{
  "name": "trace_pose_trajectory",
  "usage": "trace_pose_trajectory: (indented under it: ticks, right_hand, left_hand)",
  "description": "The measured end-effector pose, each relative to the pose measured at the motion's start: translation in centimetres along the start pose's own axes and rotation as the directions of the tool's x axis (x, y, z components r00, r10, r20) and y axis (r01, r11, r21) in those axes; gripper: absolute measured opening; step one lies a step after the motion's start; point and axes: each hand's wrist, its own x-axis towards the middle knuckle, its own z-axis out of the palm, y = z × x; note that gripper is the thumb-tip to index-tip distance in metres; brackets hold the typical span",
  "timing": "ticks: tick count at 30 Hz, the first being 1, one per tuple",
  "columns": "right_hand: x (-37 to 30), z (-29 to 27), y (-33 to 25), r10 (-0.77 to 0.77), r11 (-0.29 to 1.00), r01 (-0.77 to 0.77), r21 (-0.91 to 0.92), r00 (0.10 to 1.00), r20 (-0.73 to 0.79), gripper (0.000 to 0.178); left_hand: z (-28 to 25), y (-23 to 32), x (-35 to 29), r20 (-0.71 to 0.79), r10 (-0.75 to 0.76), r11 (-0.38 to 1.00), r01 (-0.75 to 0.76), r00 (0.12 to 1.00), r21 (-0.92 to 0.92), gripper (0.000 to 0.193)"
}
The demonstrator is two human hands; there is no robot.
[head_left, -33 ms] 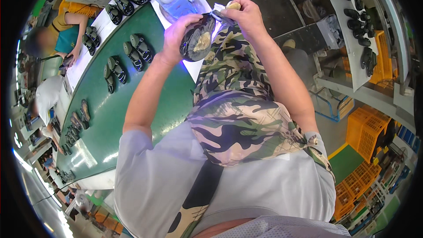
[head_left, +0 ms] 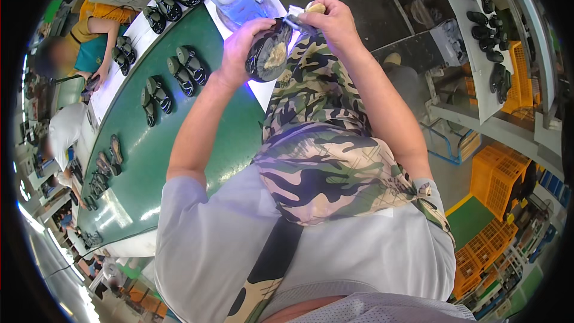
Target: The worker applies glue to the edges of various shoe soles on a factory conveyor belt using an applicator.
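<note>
My left hand (head_left: 240, 51) is closed around a dark shoe (head_left: 258, 66), held up in front of me at the table's edge. A worn-looking tan patch shows on the side of the shoe turned towards me. Beside the shoe's far end, my right hand (head_left: 336, 27) pinches a small tan, rounded piece (head_left: 315, 8) together with a white scrap (head_left: 295, 10), perhaps cloth. What exactly the fingers hold is too small to tell. Bright bluish light falls around the shoe. Just beyond my left hand stands a translucent squeeze bottle (head_left: 239, 5) with a pointed nozzle.
Pairs of dark shoes (head_left: 190, 70) stand on the green conveyor belt (head_left: 197, 125) at left. More shoes (head_left: 167, 7) line its white edge. A co-worker (head_left: 95, 48) handles a shoe across the belt. At right are a shoe rack (head_left: 484, 78) and orange crates (head_left: 493, 179).
</note>
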Motion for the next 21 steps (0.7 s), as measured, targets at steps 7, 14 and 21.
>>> trace_pose_trajectory:
  ticks: [7, 14, 21]
  right_hand:
    - [-1.6, 1.1, -3.8, 0.079, 0.974, -0.104, 0.203, 0.989, 0.129, 0.022]
    - [-1.6, 1.7, -6.1, -0.105, 0.994, 0.106, 0.009, 0.976, 0.191, 0.018]
    - [0.2, 2.0, -5.6, -0.264, 0.936, 0.31, -0.166, 0.931, 0.251, 0.017]
  left_hand:
    - [0.4, 1.7, 1.1, 0.051, -0.073, 0.989, 0.066, 0.996, 0.132, 0.06]
    - [0.3, 2.1, 1.4, 0.288, -0.446, 0.894, 0.409, 0.847, 0.183, 0.069]
    - [-0.5, 1.0, 0.6, 0.507, -0.504, 0.707, 0.672, 0.699, -0.223, 0.077]
